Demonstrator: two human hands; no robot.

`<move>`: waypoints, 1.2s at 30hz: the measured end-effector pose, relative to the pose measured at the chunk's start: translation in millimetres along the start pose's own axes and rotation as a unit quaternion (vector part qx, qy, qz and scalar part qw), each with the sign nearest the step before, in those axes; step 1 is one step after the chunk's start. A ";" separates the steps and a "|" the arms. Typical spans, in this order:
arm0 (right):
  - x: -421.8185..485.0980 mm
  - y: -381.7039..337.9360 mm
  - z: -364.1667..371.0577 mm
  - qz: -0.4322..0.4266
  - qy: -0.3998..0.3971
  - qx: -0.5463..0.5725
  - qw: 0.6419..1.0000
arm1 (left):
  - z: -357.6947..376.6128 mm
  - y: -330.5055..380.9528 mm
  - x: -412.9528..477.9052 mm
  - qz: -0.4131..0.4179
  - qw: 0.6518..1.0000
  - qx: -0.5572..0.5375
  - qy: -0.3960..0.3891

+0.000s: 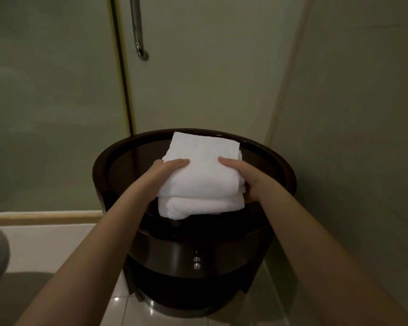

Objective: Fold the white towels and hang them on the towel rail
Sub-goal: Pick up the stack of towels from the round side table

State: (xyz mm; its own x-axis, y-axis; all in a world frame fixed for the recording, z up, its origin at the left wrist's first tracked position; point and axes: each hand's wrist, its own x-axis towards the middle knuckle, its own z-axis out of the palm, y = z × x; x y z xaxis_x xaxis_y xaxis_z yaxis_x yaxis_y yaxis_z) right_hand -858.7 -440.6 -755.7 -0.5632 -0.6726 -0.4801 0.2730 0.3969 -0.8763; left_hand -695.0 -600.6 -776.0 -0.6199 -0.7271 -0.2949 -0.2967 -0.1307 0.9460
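Currently I log the upper towel stacked on the lower towel on a round dark table, with the near fold reaching the front rim. The left hand and right hand pinch the upper towel's side edges, thumbs on top. Tabletop shows on both sides. A glass door stands behind.

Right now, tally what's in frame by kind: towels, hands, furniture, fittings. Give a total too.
White towels: 2, top towel stacked on lower towel
Hands: 2, left hand and right hand, both gripping the top towel
Dark round tables: 1, table under the stack
Metal door handles: 1, handle
Total: 6
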 end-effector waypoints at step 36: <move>-101.2 -80.4 34.1 -0.105 -0.079 0.093 0.987 | -46.2 99.3 -101.8 0.052 0.987 -0.123 -0.087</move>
State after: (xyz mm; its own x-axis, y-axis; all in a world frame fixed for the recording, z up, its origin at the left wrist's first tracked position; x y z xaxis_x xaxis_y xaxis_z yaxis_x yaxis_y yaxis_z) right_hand -797.1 -425.8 -638.1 -0.4982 -0.8226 -0.2741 0.3104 0.1260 -0.9422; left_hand -627.9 -570.7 -645.8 -0.7597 -0.6209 -0.1931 -0.0525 -0.2373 0.9700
